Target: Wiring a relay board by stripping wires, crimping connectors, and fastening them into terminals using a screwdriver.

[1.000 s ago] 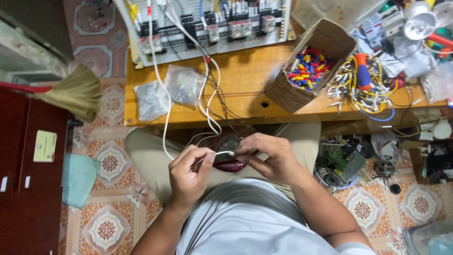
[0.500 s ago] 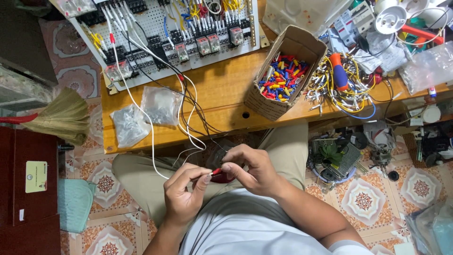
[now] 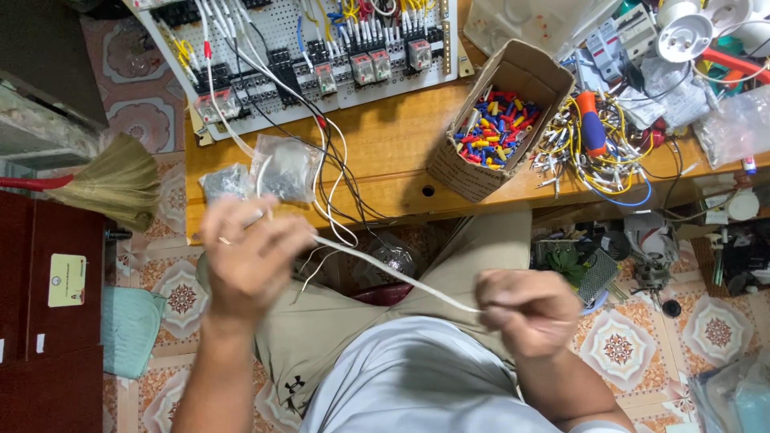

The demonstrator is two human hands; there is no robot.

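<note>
Open cardboard box [image 3: 481, 164] beside yellow wall label [image 3: 66, 280]

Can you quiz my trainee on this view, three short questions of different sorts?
1. True or false: the left hand and right hand hold one white wire stretched between them.
2. What fills the open cardboard box on the wooden table? A) small coloured connectors B) screws C) batteries
3. What lies on the floor at the far left?

Key: 1 true. 2 A, the connectors. 3 a straw broom.
</note>
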